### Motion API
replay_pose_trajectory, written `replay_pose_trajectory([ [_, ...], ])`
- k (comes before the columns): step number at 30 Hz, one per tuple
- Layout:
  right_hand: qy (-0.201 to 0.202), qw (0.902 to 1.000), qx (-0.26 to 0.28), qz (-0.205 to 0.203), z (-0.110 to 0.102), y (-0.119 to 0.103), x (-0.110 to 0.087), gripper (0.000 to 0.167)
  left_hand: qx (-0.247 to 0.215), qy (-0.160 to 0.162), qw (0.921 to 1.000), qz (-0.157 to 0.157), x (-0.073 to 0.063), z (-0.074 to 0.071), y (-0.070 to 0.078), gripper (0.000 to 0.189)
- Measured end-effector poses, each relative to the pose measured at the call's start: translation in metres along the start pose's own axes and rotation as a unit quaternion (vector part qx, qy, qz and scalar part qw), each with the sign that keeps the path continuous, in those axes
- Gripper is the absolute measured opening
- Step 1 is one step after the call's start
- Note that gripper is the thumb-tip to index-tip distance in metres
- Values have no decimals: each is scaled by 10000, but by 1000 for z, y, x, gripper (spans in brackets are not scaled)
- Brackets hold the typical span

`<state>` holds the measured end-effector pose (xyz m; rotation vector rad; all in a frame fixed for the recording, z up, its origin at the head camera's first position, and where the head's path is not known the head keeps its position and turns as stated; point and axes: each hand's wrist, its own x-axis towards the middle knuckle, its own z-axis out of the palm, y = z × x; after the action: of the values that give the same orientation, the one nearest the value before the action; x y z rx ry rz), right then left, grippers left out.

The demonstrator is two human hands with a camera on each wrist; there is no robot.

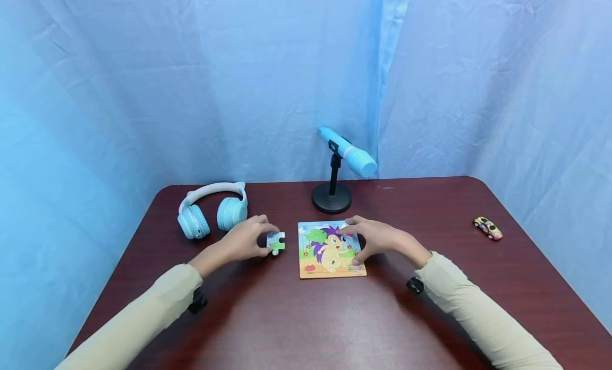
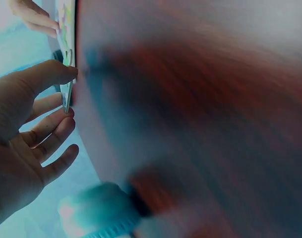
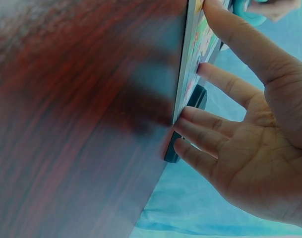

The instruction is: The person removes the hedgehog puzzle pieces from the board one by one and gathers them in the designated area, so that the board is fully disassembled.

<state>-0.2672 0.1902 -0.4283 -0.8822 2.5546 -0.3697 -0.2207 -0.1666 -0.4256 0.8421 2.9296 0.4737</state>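
Note:
Between its thumb and fingers my left hand (image 1: 245, 238) pinches a small puzzle piece (image 1: 275, 246), blue and green with a knob and a notch. The piece is just above or on the table; I cannot tell which. To its right lies a square jigsaw puzzle (image 1: 331, 253) with a purple-haired hedgehog picture. Over that puzzle's right side is my right hand (image 1: 380, 237), its thumb and fingertips touching the picture and edge. In the right wrist view its fingers (image 3: 230, 85) are spread and mostly straight. Part of the puzzle's upper right is hidden under this hand.
Light blue headphones (image 1: 231, 213) lie at the back left. Behind the puzzle, a light blue microphone (image 1: 359, 161) sits on a black stand (image 1: 332, 198). A small toy car (image 1: 487, 228) is near the right edge of the dark red table (image 1: 306, 322). Blue curtains surround the table.

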Motion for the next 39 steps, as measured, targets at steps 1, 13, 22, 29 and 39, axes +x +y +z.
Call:
replay_pose_trajectory([
  [1, 8, 10000, -2, -14, 0, 0, 0, 81, -10, 21, 10000, -15, -5, 0, -3, 42],
  [13, 60, 10000, 27, -19, 1, 2, -3, 79, -107, 165, 9997, -170, -31, 4, -30, 41],
  [22, 41, 10000, 3, -29, 0, 8, -9, 79, -85, 129, 9997, -181, -34, 8, -37, 42],
  [29, 50, 10000, 36, -20, -1, 13, -13, 80, -7, 163, 9994, -292, -38, 7, -38, 42],
  [39, 74, 9999, 114, -10, -3, 18, -20, 80, -29, 208, 9994, -287, -40, 6, -39, 41],
])
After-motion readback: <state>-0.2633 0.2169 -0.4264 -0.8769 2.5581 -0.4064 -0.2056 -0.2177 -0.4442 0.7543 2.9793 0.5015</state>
